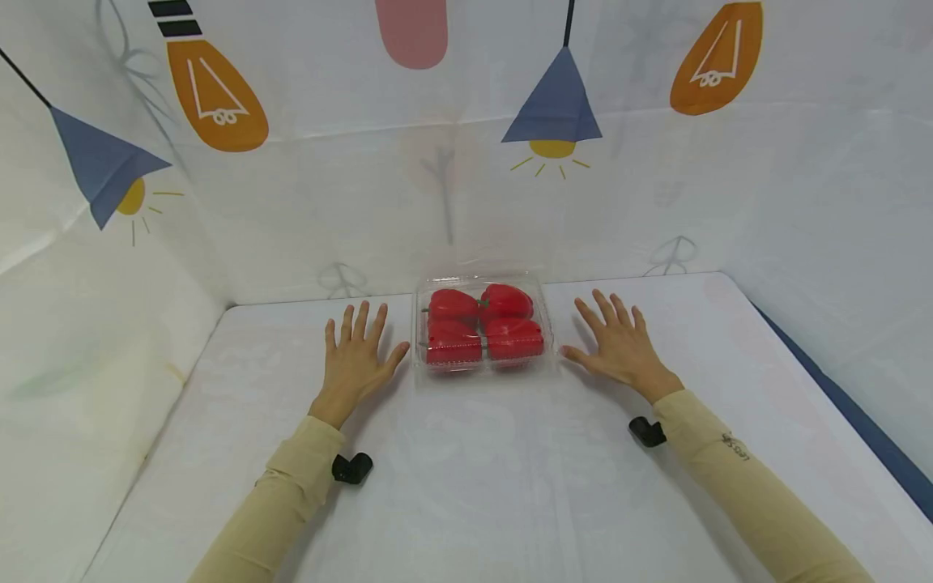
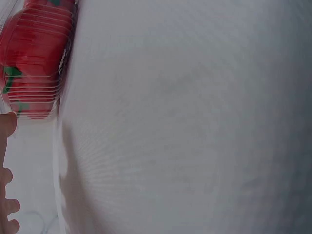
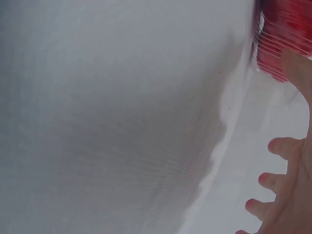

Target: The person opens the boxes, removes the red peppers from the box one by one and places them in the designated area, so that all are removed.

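A clear plastic clamshell box (image 1: pixel 483 374) stands at the back middle of the white table, with several red bell peppers (image 1: pixel 453 342) inside. Green stems show on the peppers (image 2: pixel 36 46) in the left wrist view. To the left of the box, my left hand (image 1: pixel 353 364) is spread with straight fingers, its thumb tip close to the box's side. On the other side my right hand (image 1: pixel 619 346) is spread likewise, thumb pointing at the box. Neither hand holds anything. Whether the thumbs touch the plastic I cannot tell. Part of the box is cut off in both wrist views.
The white table (image 1: pixel 466 486) ends against a white sheet wall (image 1: pixel 306 219) right behind the box. Printed lamps and bulbs decorate this sheet, and further sheets close off both sides. Black wrist devices (image 1: pixel 353 468) sit at the beige sleeves (image 1: pixel 277 494).
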A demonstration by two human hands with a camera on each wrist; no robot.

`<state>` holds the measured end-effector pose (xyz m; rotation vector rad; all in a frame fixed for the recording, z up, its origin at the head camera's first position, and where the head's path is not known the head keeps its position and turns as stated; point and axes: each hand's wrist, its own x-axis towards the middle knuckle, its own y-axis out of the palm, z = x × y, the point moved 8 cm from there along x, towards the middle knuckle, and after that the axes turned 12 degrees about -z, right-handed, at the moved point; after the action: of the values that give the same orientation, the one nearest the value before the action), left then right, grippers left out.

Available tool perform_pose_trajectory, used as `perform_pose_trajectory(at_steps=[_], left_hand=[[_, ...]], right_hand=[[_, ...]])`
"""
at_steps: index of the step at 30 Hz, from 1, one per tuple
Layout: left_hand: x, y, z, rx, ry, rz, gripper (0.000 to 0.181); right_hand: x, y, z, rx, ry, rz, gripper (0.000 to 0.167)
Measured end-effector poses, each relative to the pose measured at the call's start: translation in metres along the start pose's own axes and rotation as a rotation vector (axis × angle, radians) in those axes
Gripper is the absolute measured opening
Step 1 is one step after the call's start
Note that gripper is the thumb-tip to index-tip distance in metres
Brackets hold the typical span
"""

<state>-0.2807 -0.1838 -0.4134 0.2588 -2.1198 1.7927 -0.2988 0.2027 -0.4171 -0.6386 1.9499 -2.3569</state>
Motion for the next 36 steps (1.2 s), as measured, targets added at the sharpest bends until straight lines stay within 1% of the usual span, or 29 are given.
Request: perform_pose_trajectory(at_steps=[11,17,20,22,23,25,28,30,31,33,36], left_hand=[[-0.001,0.0,-0.002,0.01,0.011,-0.001,0.08],[0.0,0.0,-0.002,0.025,0.021,0.014,0.079],[0.001,0.0,-0.001,0.01,0.022,0.01,0.076],[0.001,0.0,-0.001,-0.021,0.029,0.002,0.074],[0.001,0.0,-0.002,-0.05,0.038,-0.004,0.072],[-0.001,0.0,-0.004,-0.145,0.06,0.001,0.073],[-0.005,0.003,-0.008,-0.331,0.095,0.053,0.077],[-0.008,0.006,-0.012,-0.457,0.107,0.098,0.081],[-0.01,0.008,-0.013,-0.504,0.109,0.118,0.083],[-0.012,0.01,-0.015,-0.57,0.105,0.147,0.086],[-0.015,0.012,-0.017,-0.639,0.076,0.168,0.092]], right_hand=[[-0.002,0.0,0.001,0.009,0.007,0.009,0.089],[-0.001,0.001,0.0,0.016,-0.001,0.018,0.089],[-0.001,0.0,0.001,0.039,-0.011,0.017,0.088],[-0.001,-0.002,0.001,0.065,-0.018,0.012,0.087],[-0.001,-0.003,0.002,0.082,-0.021,0.007,0.087],[-0.001,-0.005,0.003,0.123,-0.031,-0.004,0.086],[-0.003,-0.008,0.007,0.191,-0.052,-0.023,0.084],[-0.005,-0.01,0.009,0.232,-0.068,-0.037,0.084],[-0.005,-0.011,0.011,0.251,-0.076,-0.043,0.084],[-0.007,-0.012,0.014,0.28,-0.088,-0.052,0.085],[-0.01,-0.014,0.019,0.311,-0.105,-0.052,0.087]])
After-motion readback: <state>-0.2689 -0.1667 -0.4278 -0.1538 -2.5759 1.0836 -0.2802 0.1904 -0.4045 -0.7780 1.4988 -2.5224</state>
